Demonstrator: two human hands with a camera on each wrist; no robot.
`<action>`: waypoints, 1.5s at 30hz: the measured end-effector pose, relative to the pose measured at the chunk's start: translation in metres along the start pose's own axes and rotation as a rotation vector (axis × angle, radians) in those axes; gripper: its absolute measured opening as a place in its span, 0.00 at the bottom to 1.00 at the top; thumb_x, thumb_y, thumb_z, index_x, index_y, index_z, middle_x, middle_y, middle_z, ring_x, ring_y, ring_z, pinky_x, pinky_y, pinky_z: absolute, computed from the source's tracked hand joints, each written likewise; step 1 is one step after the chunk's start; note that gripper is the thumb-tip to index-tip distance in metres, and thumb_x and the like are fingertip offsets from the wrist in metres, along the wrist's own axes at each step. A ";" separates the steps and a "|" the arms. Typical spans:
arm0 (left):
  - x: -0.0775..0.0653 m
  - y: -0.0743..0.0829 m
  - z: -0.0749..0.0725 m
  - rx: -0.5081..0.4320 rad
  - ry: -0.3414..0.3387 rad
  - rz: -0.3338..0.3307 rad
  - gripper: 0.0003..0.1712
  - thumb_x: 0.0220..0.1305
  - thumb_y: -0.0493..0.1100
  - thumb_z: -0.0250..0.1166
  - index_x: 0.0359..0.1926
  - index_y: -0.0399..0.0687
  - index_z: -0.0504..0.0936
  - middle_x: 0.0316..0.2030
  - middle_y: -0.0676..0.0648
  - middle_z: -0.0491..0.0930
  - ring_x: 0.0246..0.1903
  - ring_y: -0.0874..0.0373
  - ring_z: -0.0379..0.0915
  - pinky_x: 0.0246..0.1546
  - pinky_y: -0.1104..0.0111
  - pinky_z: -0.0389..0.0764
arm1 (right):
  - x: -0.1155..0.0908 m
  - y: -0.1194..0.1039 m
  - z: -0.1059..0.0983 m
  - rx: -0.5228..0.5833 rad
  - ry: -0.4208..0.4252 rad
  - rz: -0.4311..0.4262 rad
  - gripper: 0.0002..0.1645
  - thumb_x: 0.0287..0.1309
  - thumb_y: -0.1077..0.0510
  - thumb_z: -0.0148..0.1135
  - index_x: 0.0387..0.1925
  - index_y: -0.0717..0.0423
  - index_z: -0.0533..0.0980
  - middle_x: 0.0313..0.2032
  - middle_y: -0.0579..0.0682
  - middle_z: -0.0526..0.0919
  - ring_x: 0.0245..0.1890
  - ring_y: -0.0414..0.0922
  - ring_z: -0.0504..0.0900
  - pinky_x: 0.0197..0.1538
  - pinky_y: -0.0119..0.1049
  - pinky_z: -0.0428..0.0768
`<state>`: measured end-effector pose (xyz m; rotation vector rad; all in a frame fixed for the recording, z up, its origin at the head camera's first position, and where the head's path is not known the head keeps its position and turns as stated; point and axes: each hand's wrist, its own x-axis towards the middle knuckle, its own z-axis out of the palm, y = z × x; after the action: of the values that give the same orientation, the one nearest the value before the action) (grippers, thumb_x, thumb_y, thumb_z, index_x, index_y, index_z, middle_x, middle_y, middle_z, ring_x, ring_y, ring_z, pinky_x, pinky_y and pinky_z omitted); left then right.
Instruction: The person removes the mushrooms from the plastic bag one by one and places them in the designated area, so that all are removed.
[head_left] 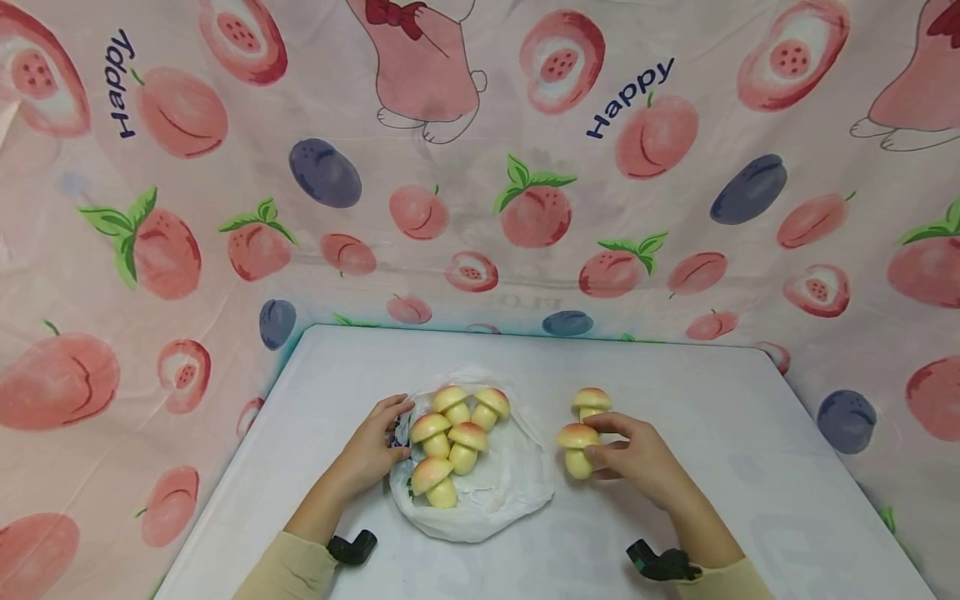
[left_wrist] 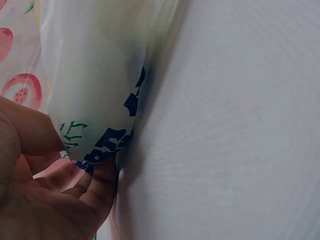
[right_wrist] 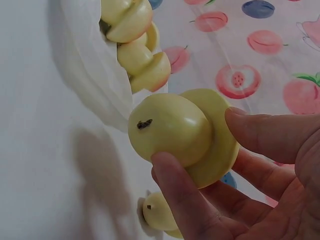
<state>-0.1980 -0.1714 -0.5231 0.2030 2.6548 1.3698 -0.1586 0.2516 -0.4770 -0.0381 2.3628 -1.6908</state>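
A white plastic bag (head_left: 510, 500) with rolled-down sides holds several toy mushrooms (head_left: 468, 437), yellow with orange-tinted caps. My left hand (head_left: 372, 446) grips the bag's left side; in the left wrist view, thumb and fingers (left_wrist: 102, 187) pinch its printed edge, blue and green. To the right of the bag, my right hand (head_left: 637, 454) holds one mushroom (head_left: 577, 450) between thumb and fingers. Seen from the right wrist, this mushroom (right_wrist: 170, 130) is raised off the table, its stem end with a dark mark facing the camera. Another mushroom (head_left: 591, 400) stands just behind it on the table.
The white table (head_left: 750, 433) runs back to a pink fruit-print cloth (head_left: 465, 167). Black devices (head_left: 352, 547) are strapped at both wrists, near the tabletop. In the right wrist view, bagged mushrooms (right_wrist: 145, 65) show past the bag's rim.
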 end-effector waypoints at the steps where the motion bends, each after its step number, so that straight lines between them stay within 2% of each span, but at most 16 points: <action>1: 0.000 0.000 0.000 0.000 0.000 0.000 0.45 0.64 0.26 0.71 0.80 0.46 0.70 0.84 0.46 0.58 0.74 0.34 0.69 0.71 0.41 0.78 | 0.000 0.001 -0.002 -0.005 0.007 0.006 0.33 0.65 0.62 0.73 0.69 0.66 0.75 0.68 0.68 0.78 0.47 0.47 0.91 0.42 0.45 0.94; 22: 0.002 -0.004 0.001 0.001 -0.001 -0.005 0.45 0.65 0.26 0.71 0.80 0.49 0.70 0.84 0.48 0.58 0.75 0.35 0.68 0.71 0.42 0.78 | -0.005 0.014 -0.034 -0.075 0.044 0.035 0.35 0.66 0.61 0.73 0.71 0.67 0.73 0.70 0.71 0.75 0.50 0.50 0.89 0.43 0.44 0.93; 31: 0.002 -0.003 0.001 0.005 -0.001 -0.003 0.45 0.65 0.27 0.72 0.80 0.49 0.70 0.84 0.48 0.58 0.75 0.35 0.69 0.71 0.42 0.78 | -0.002 0.024 -0.048 -0.106 0.051 0.053 0.36 0.68 0.58 0.72 0.72 0.67 0.72 0.70 0.70 0.75 0.50 0.48 0.89 0.45 0.45 0.93; 45: 0.002 -0.003 0.001 0.005 0.000 0.000 0.45 0.64 0.27 0.72 0.80 0.48 0.70 0.84 0.47 0.58 0.75 0.34 0.68 0.71 0.41 0.77 | 0.003 0.030 -0.064 -0.170 0.076 0.063 0.36 0.69 0.58 0.72 0.72 0.69 0.71 0.72 0.73 0.73 0.52 0.51 0.87 0.45 0.44 0.93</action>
<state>-0.1997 -0.1724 -0.5261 0.2037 2.6584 1.3641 -0.1711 0.3206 -0.4864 0.0719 2.5295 -1.4844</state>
